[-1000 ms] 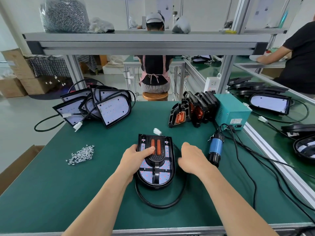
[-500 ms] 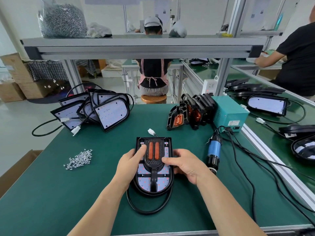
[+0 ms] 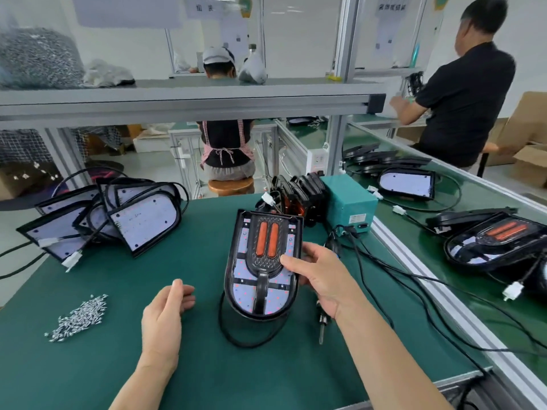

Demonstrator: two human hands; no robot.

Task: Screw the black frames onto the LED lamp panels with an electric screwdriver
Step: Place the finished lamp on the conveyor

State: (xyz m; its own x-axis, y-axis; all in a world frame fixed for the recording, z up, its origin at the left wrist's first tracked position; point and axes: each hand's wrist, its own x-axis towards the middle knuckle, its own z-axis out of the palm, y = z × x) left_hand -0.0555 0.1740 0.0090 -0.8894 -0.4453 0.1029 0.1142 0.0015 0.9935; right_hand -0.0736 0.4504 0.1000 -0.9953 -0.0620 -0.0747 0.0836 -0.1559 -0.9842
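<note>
An LED lamp panel with a black frame and two orange lenses (image 3: 262,264) is tilted up off the green table, its cable looping beneath it. My right hand (image 3: 318,275) grips its right edge, thumb on the front face. My left hand (image 3: 165,315) hovers to the panel's left with relaxed fingers and holds nothing. The electric screwdriver (image 3: 322,322) lies on the table behind my right hand, mostly hidden, its bit pointing toward me. A pile of silver screws (image 3: 80,316) lies at the left.
Bare LED panels (image 3: 142,218) are stacked at the back left. Black frames (image 3: 296,193) lean against a teal power box (image 3: 346,204). Cables (image 3: 414,285) run across the right side. More lamps (image 3: 491,241) lie on the neighbouring bench; two people work beyond.
My right hand has lifted the framed panel and tilted it up toward me. My left hand has let go of the panel and drawn back to the left.
</note>
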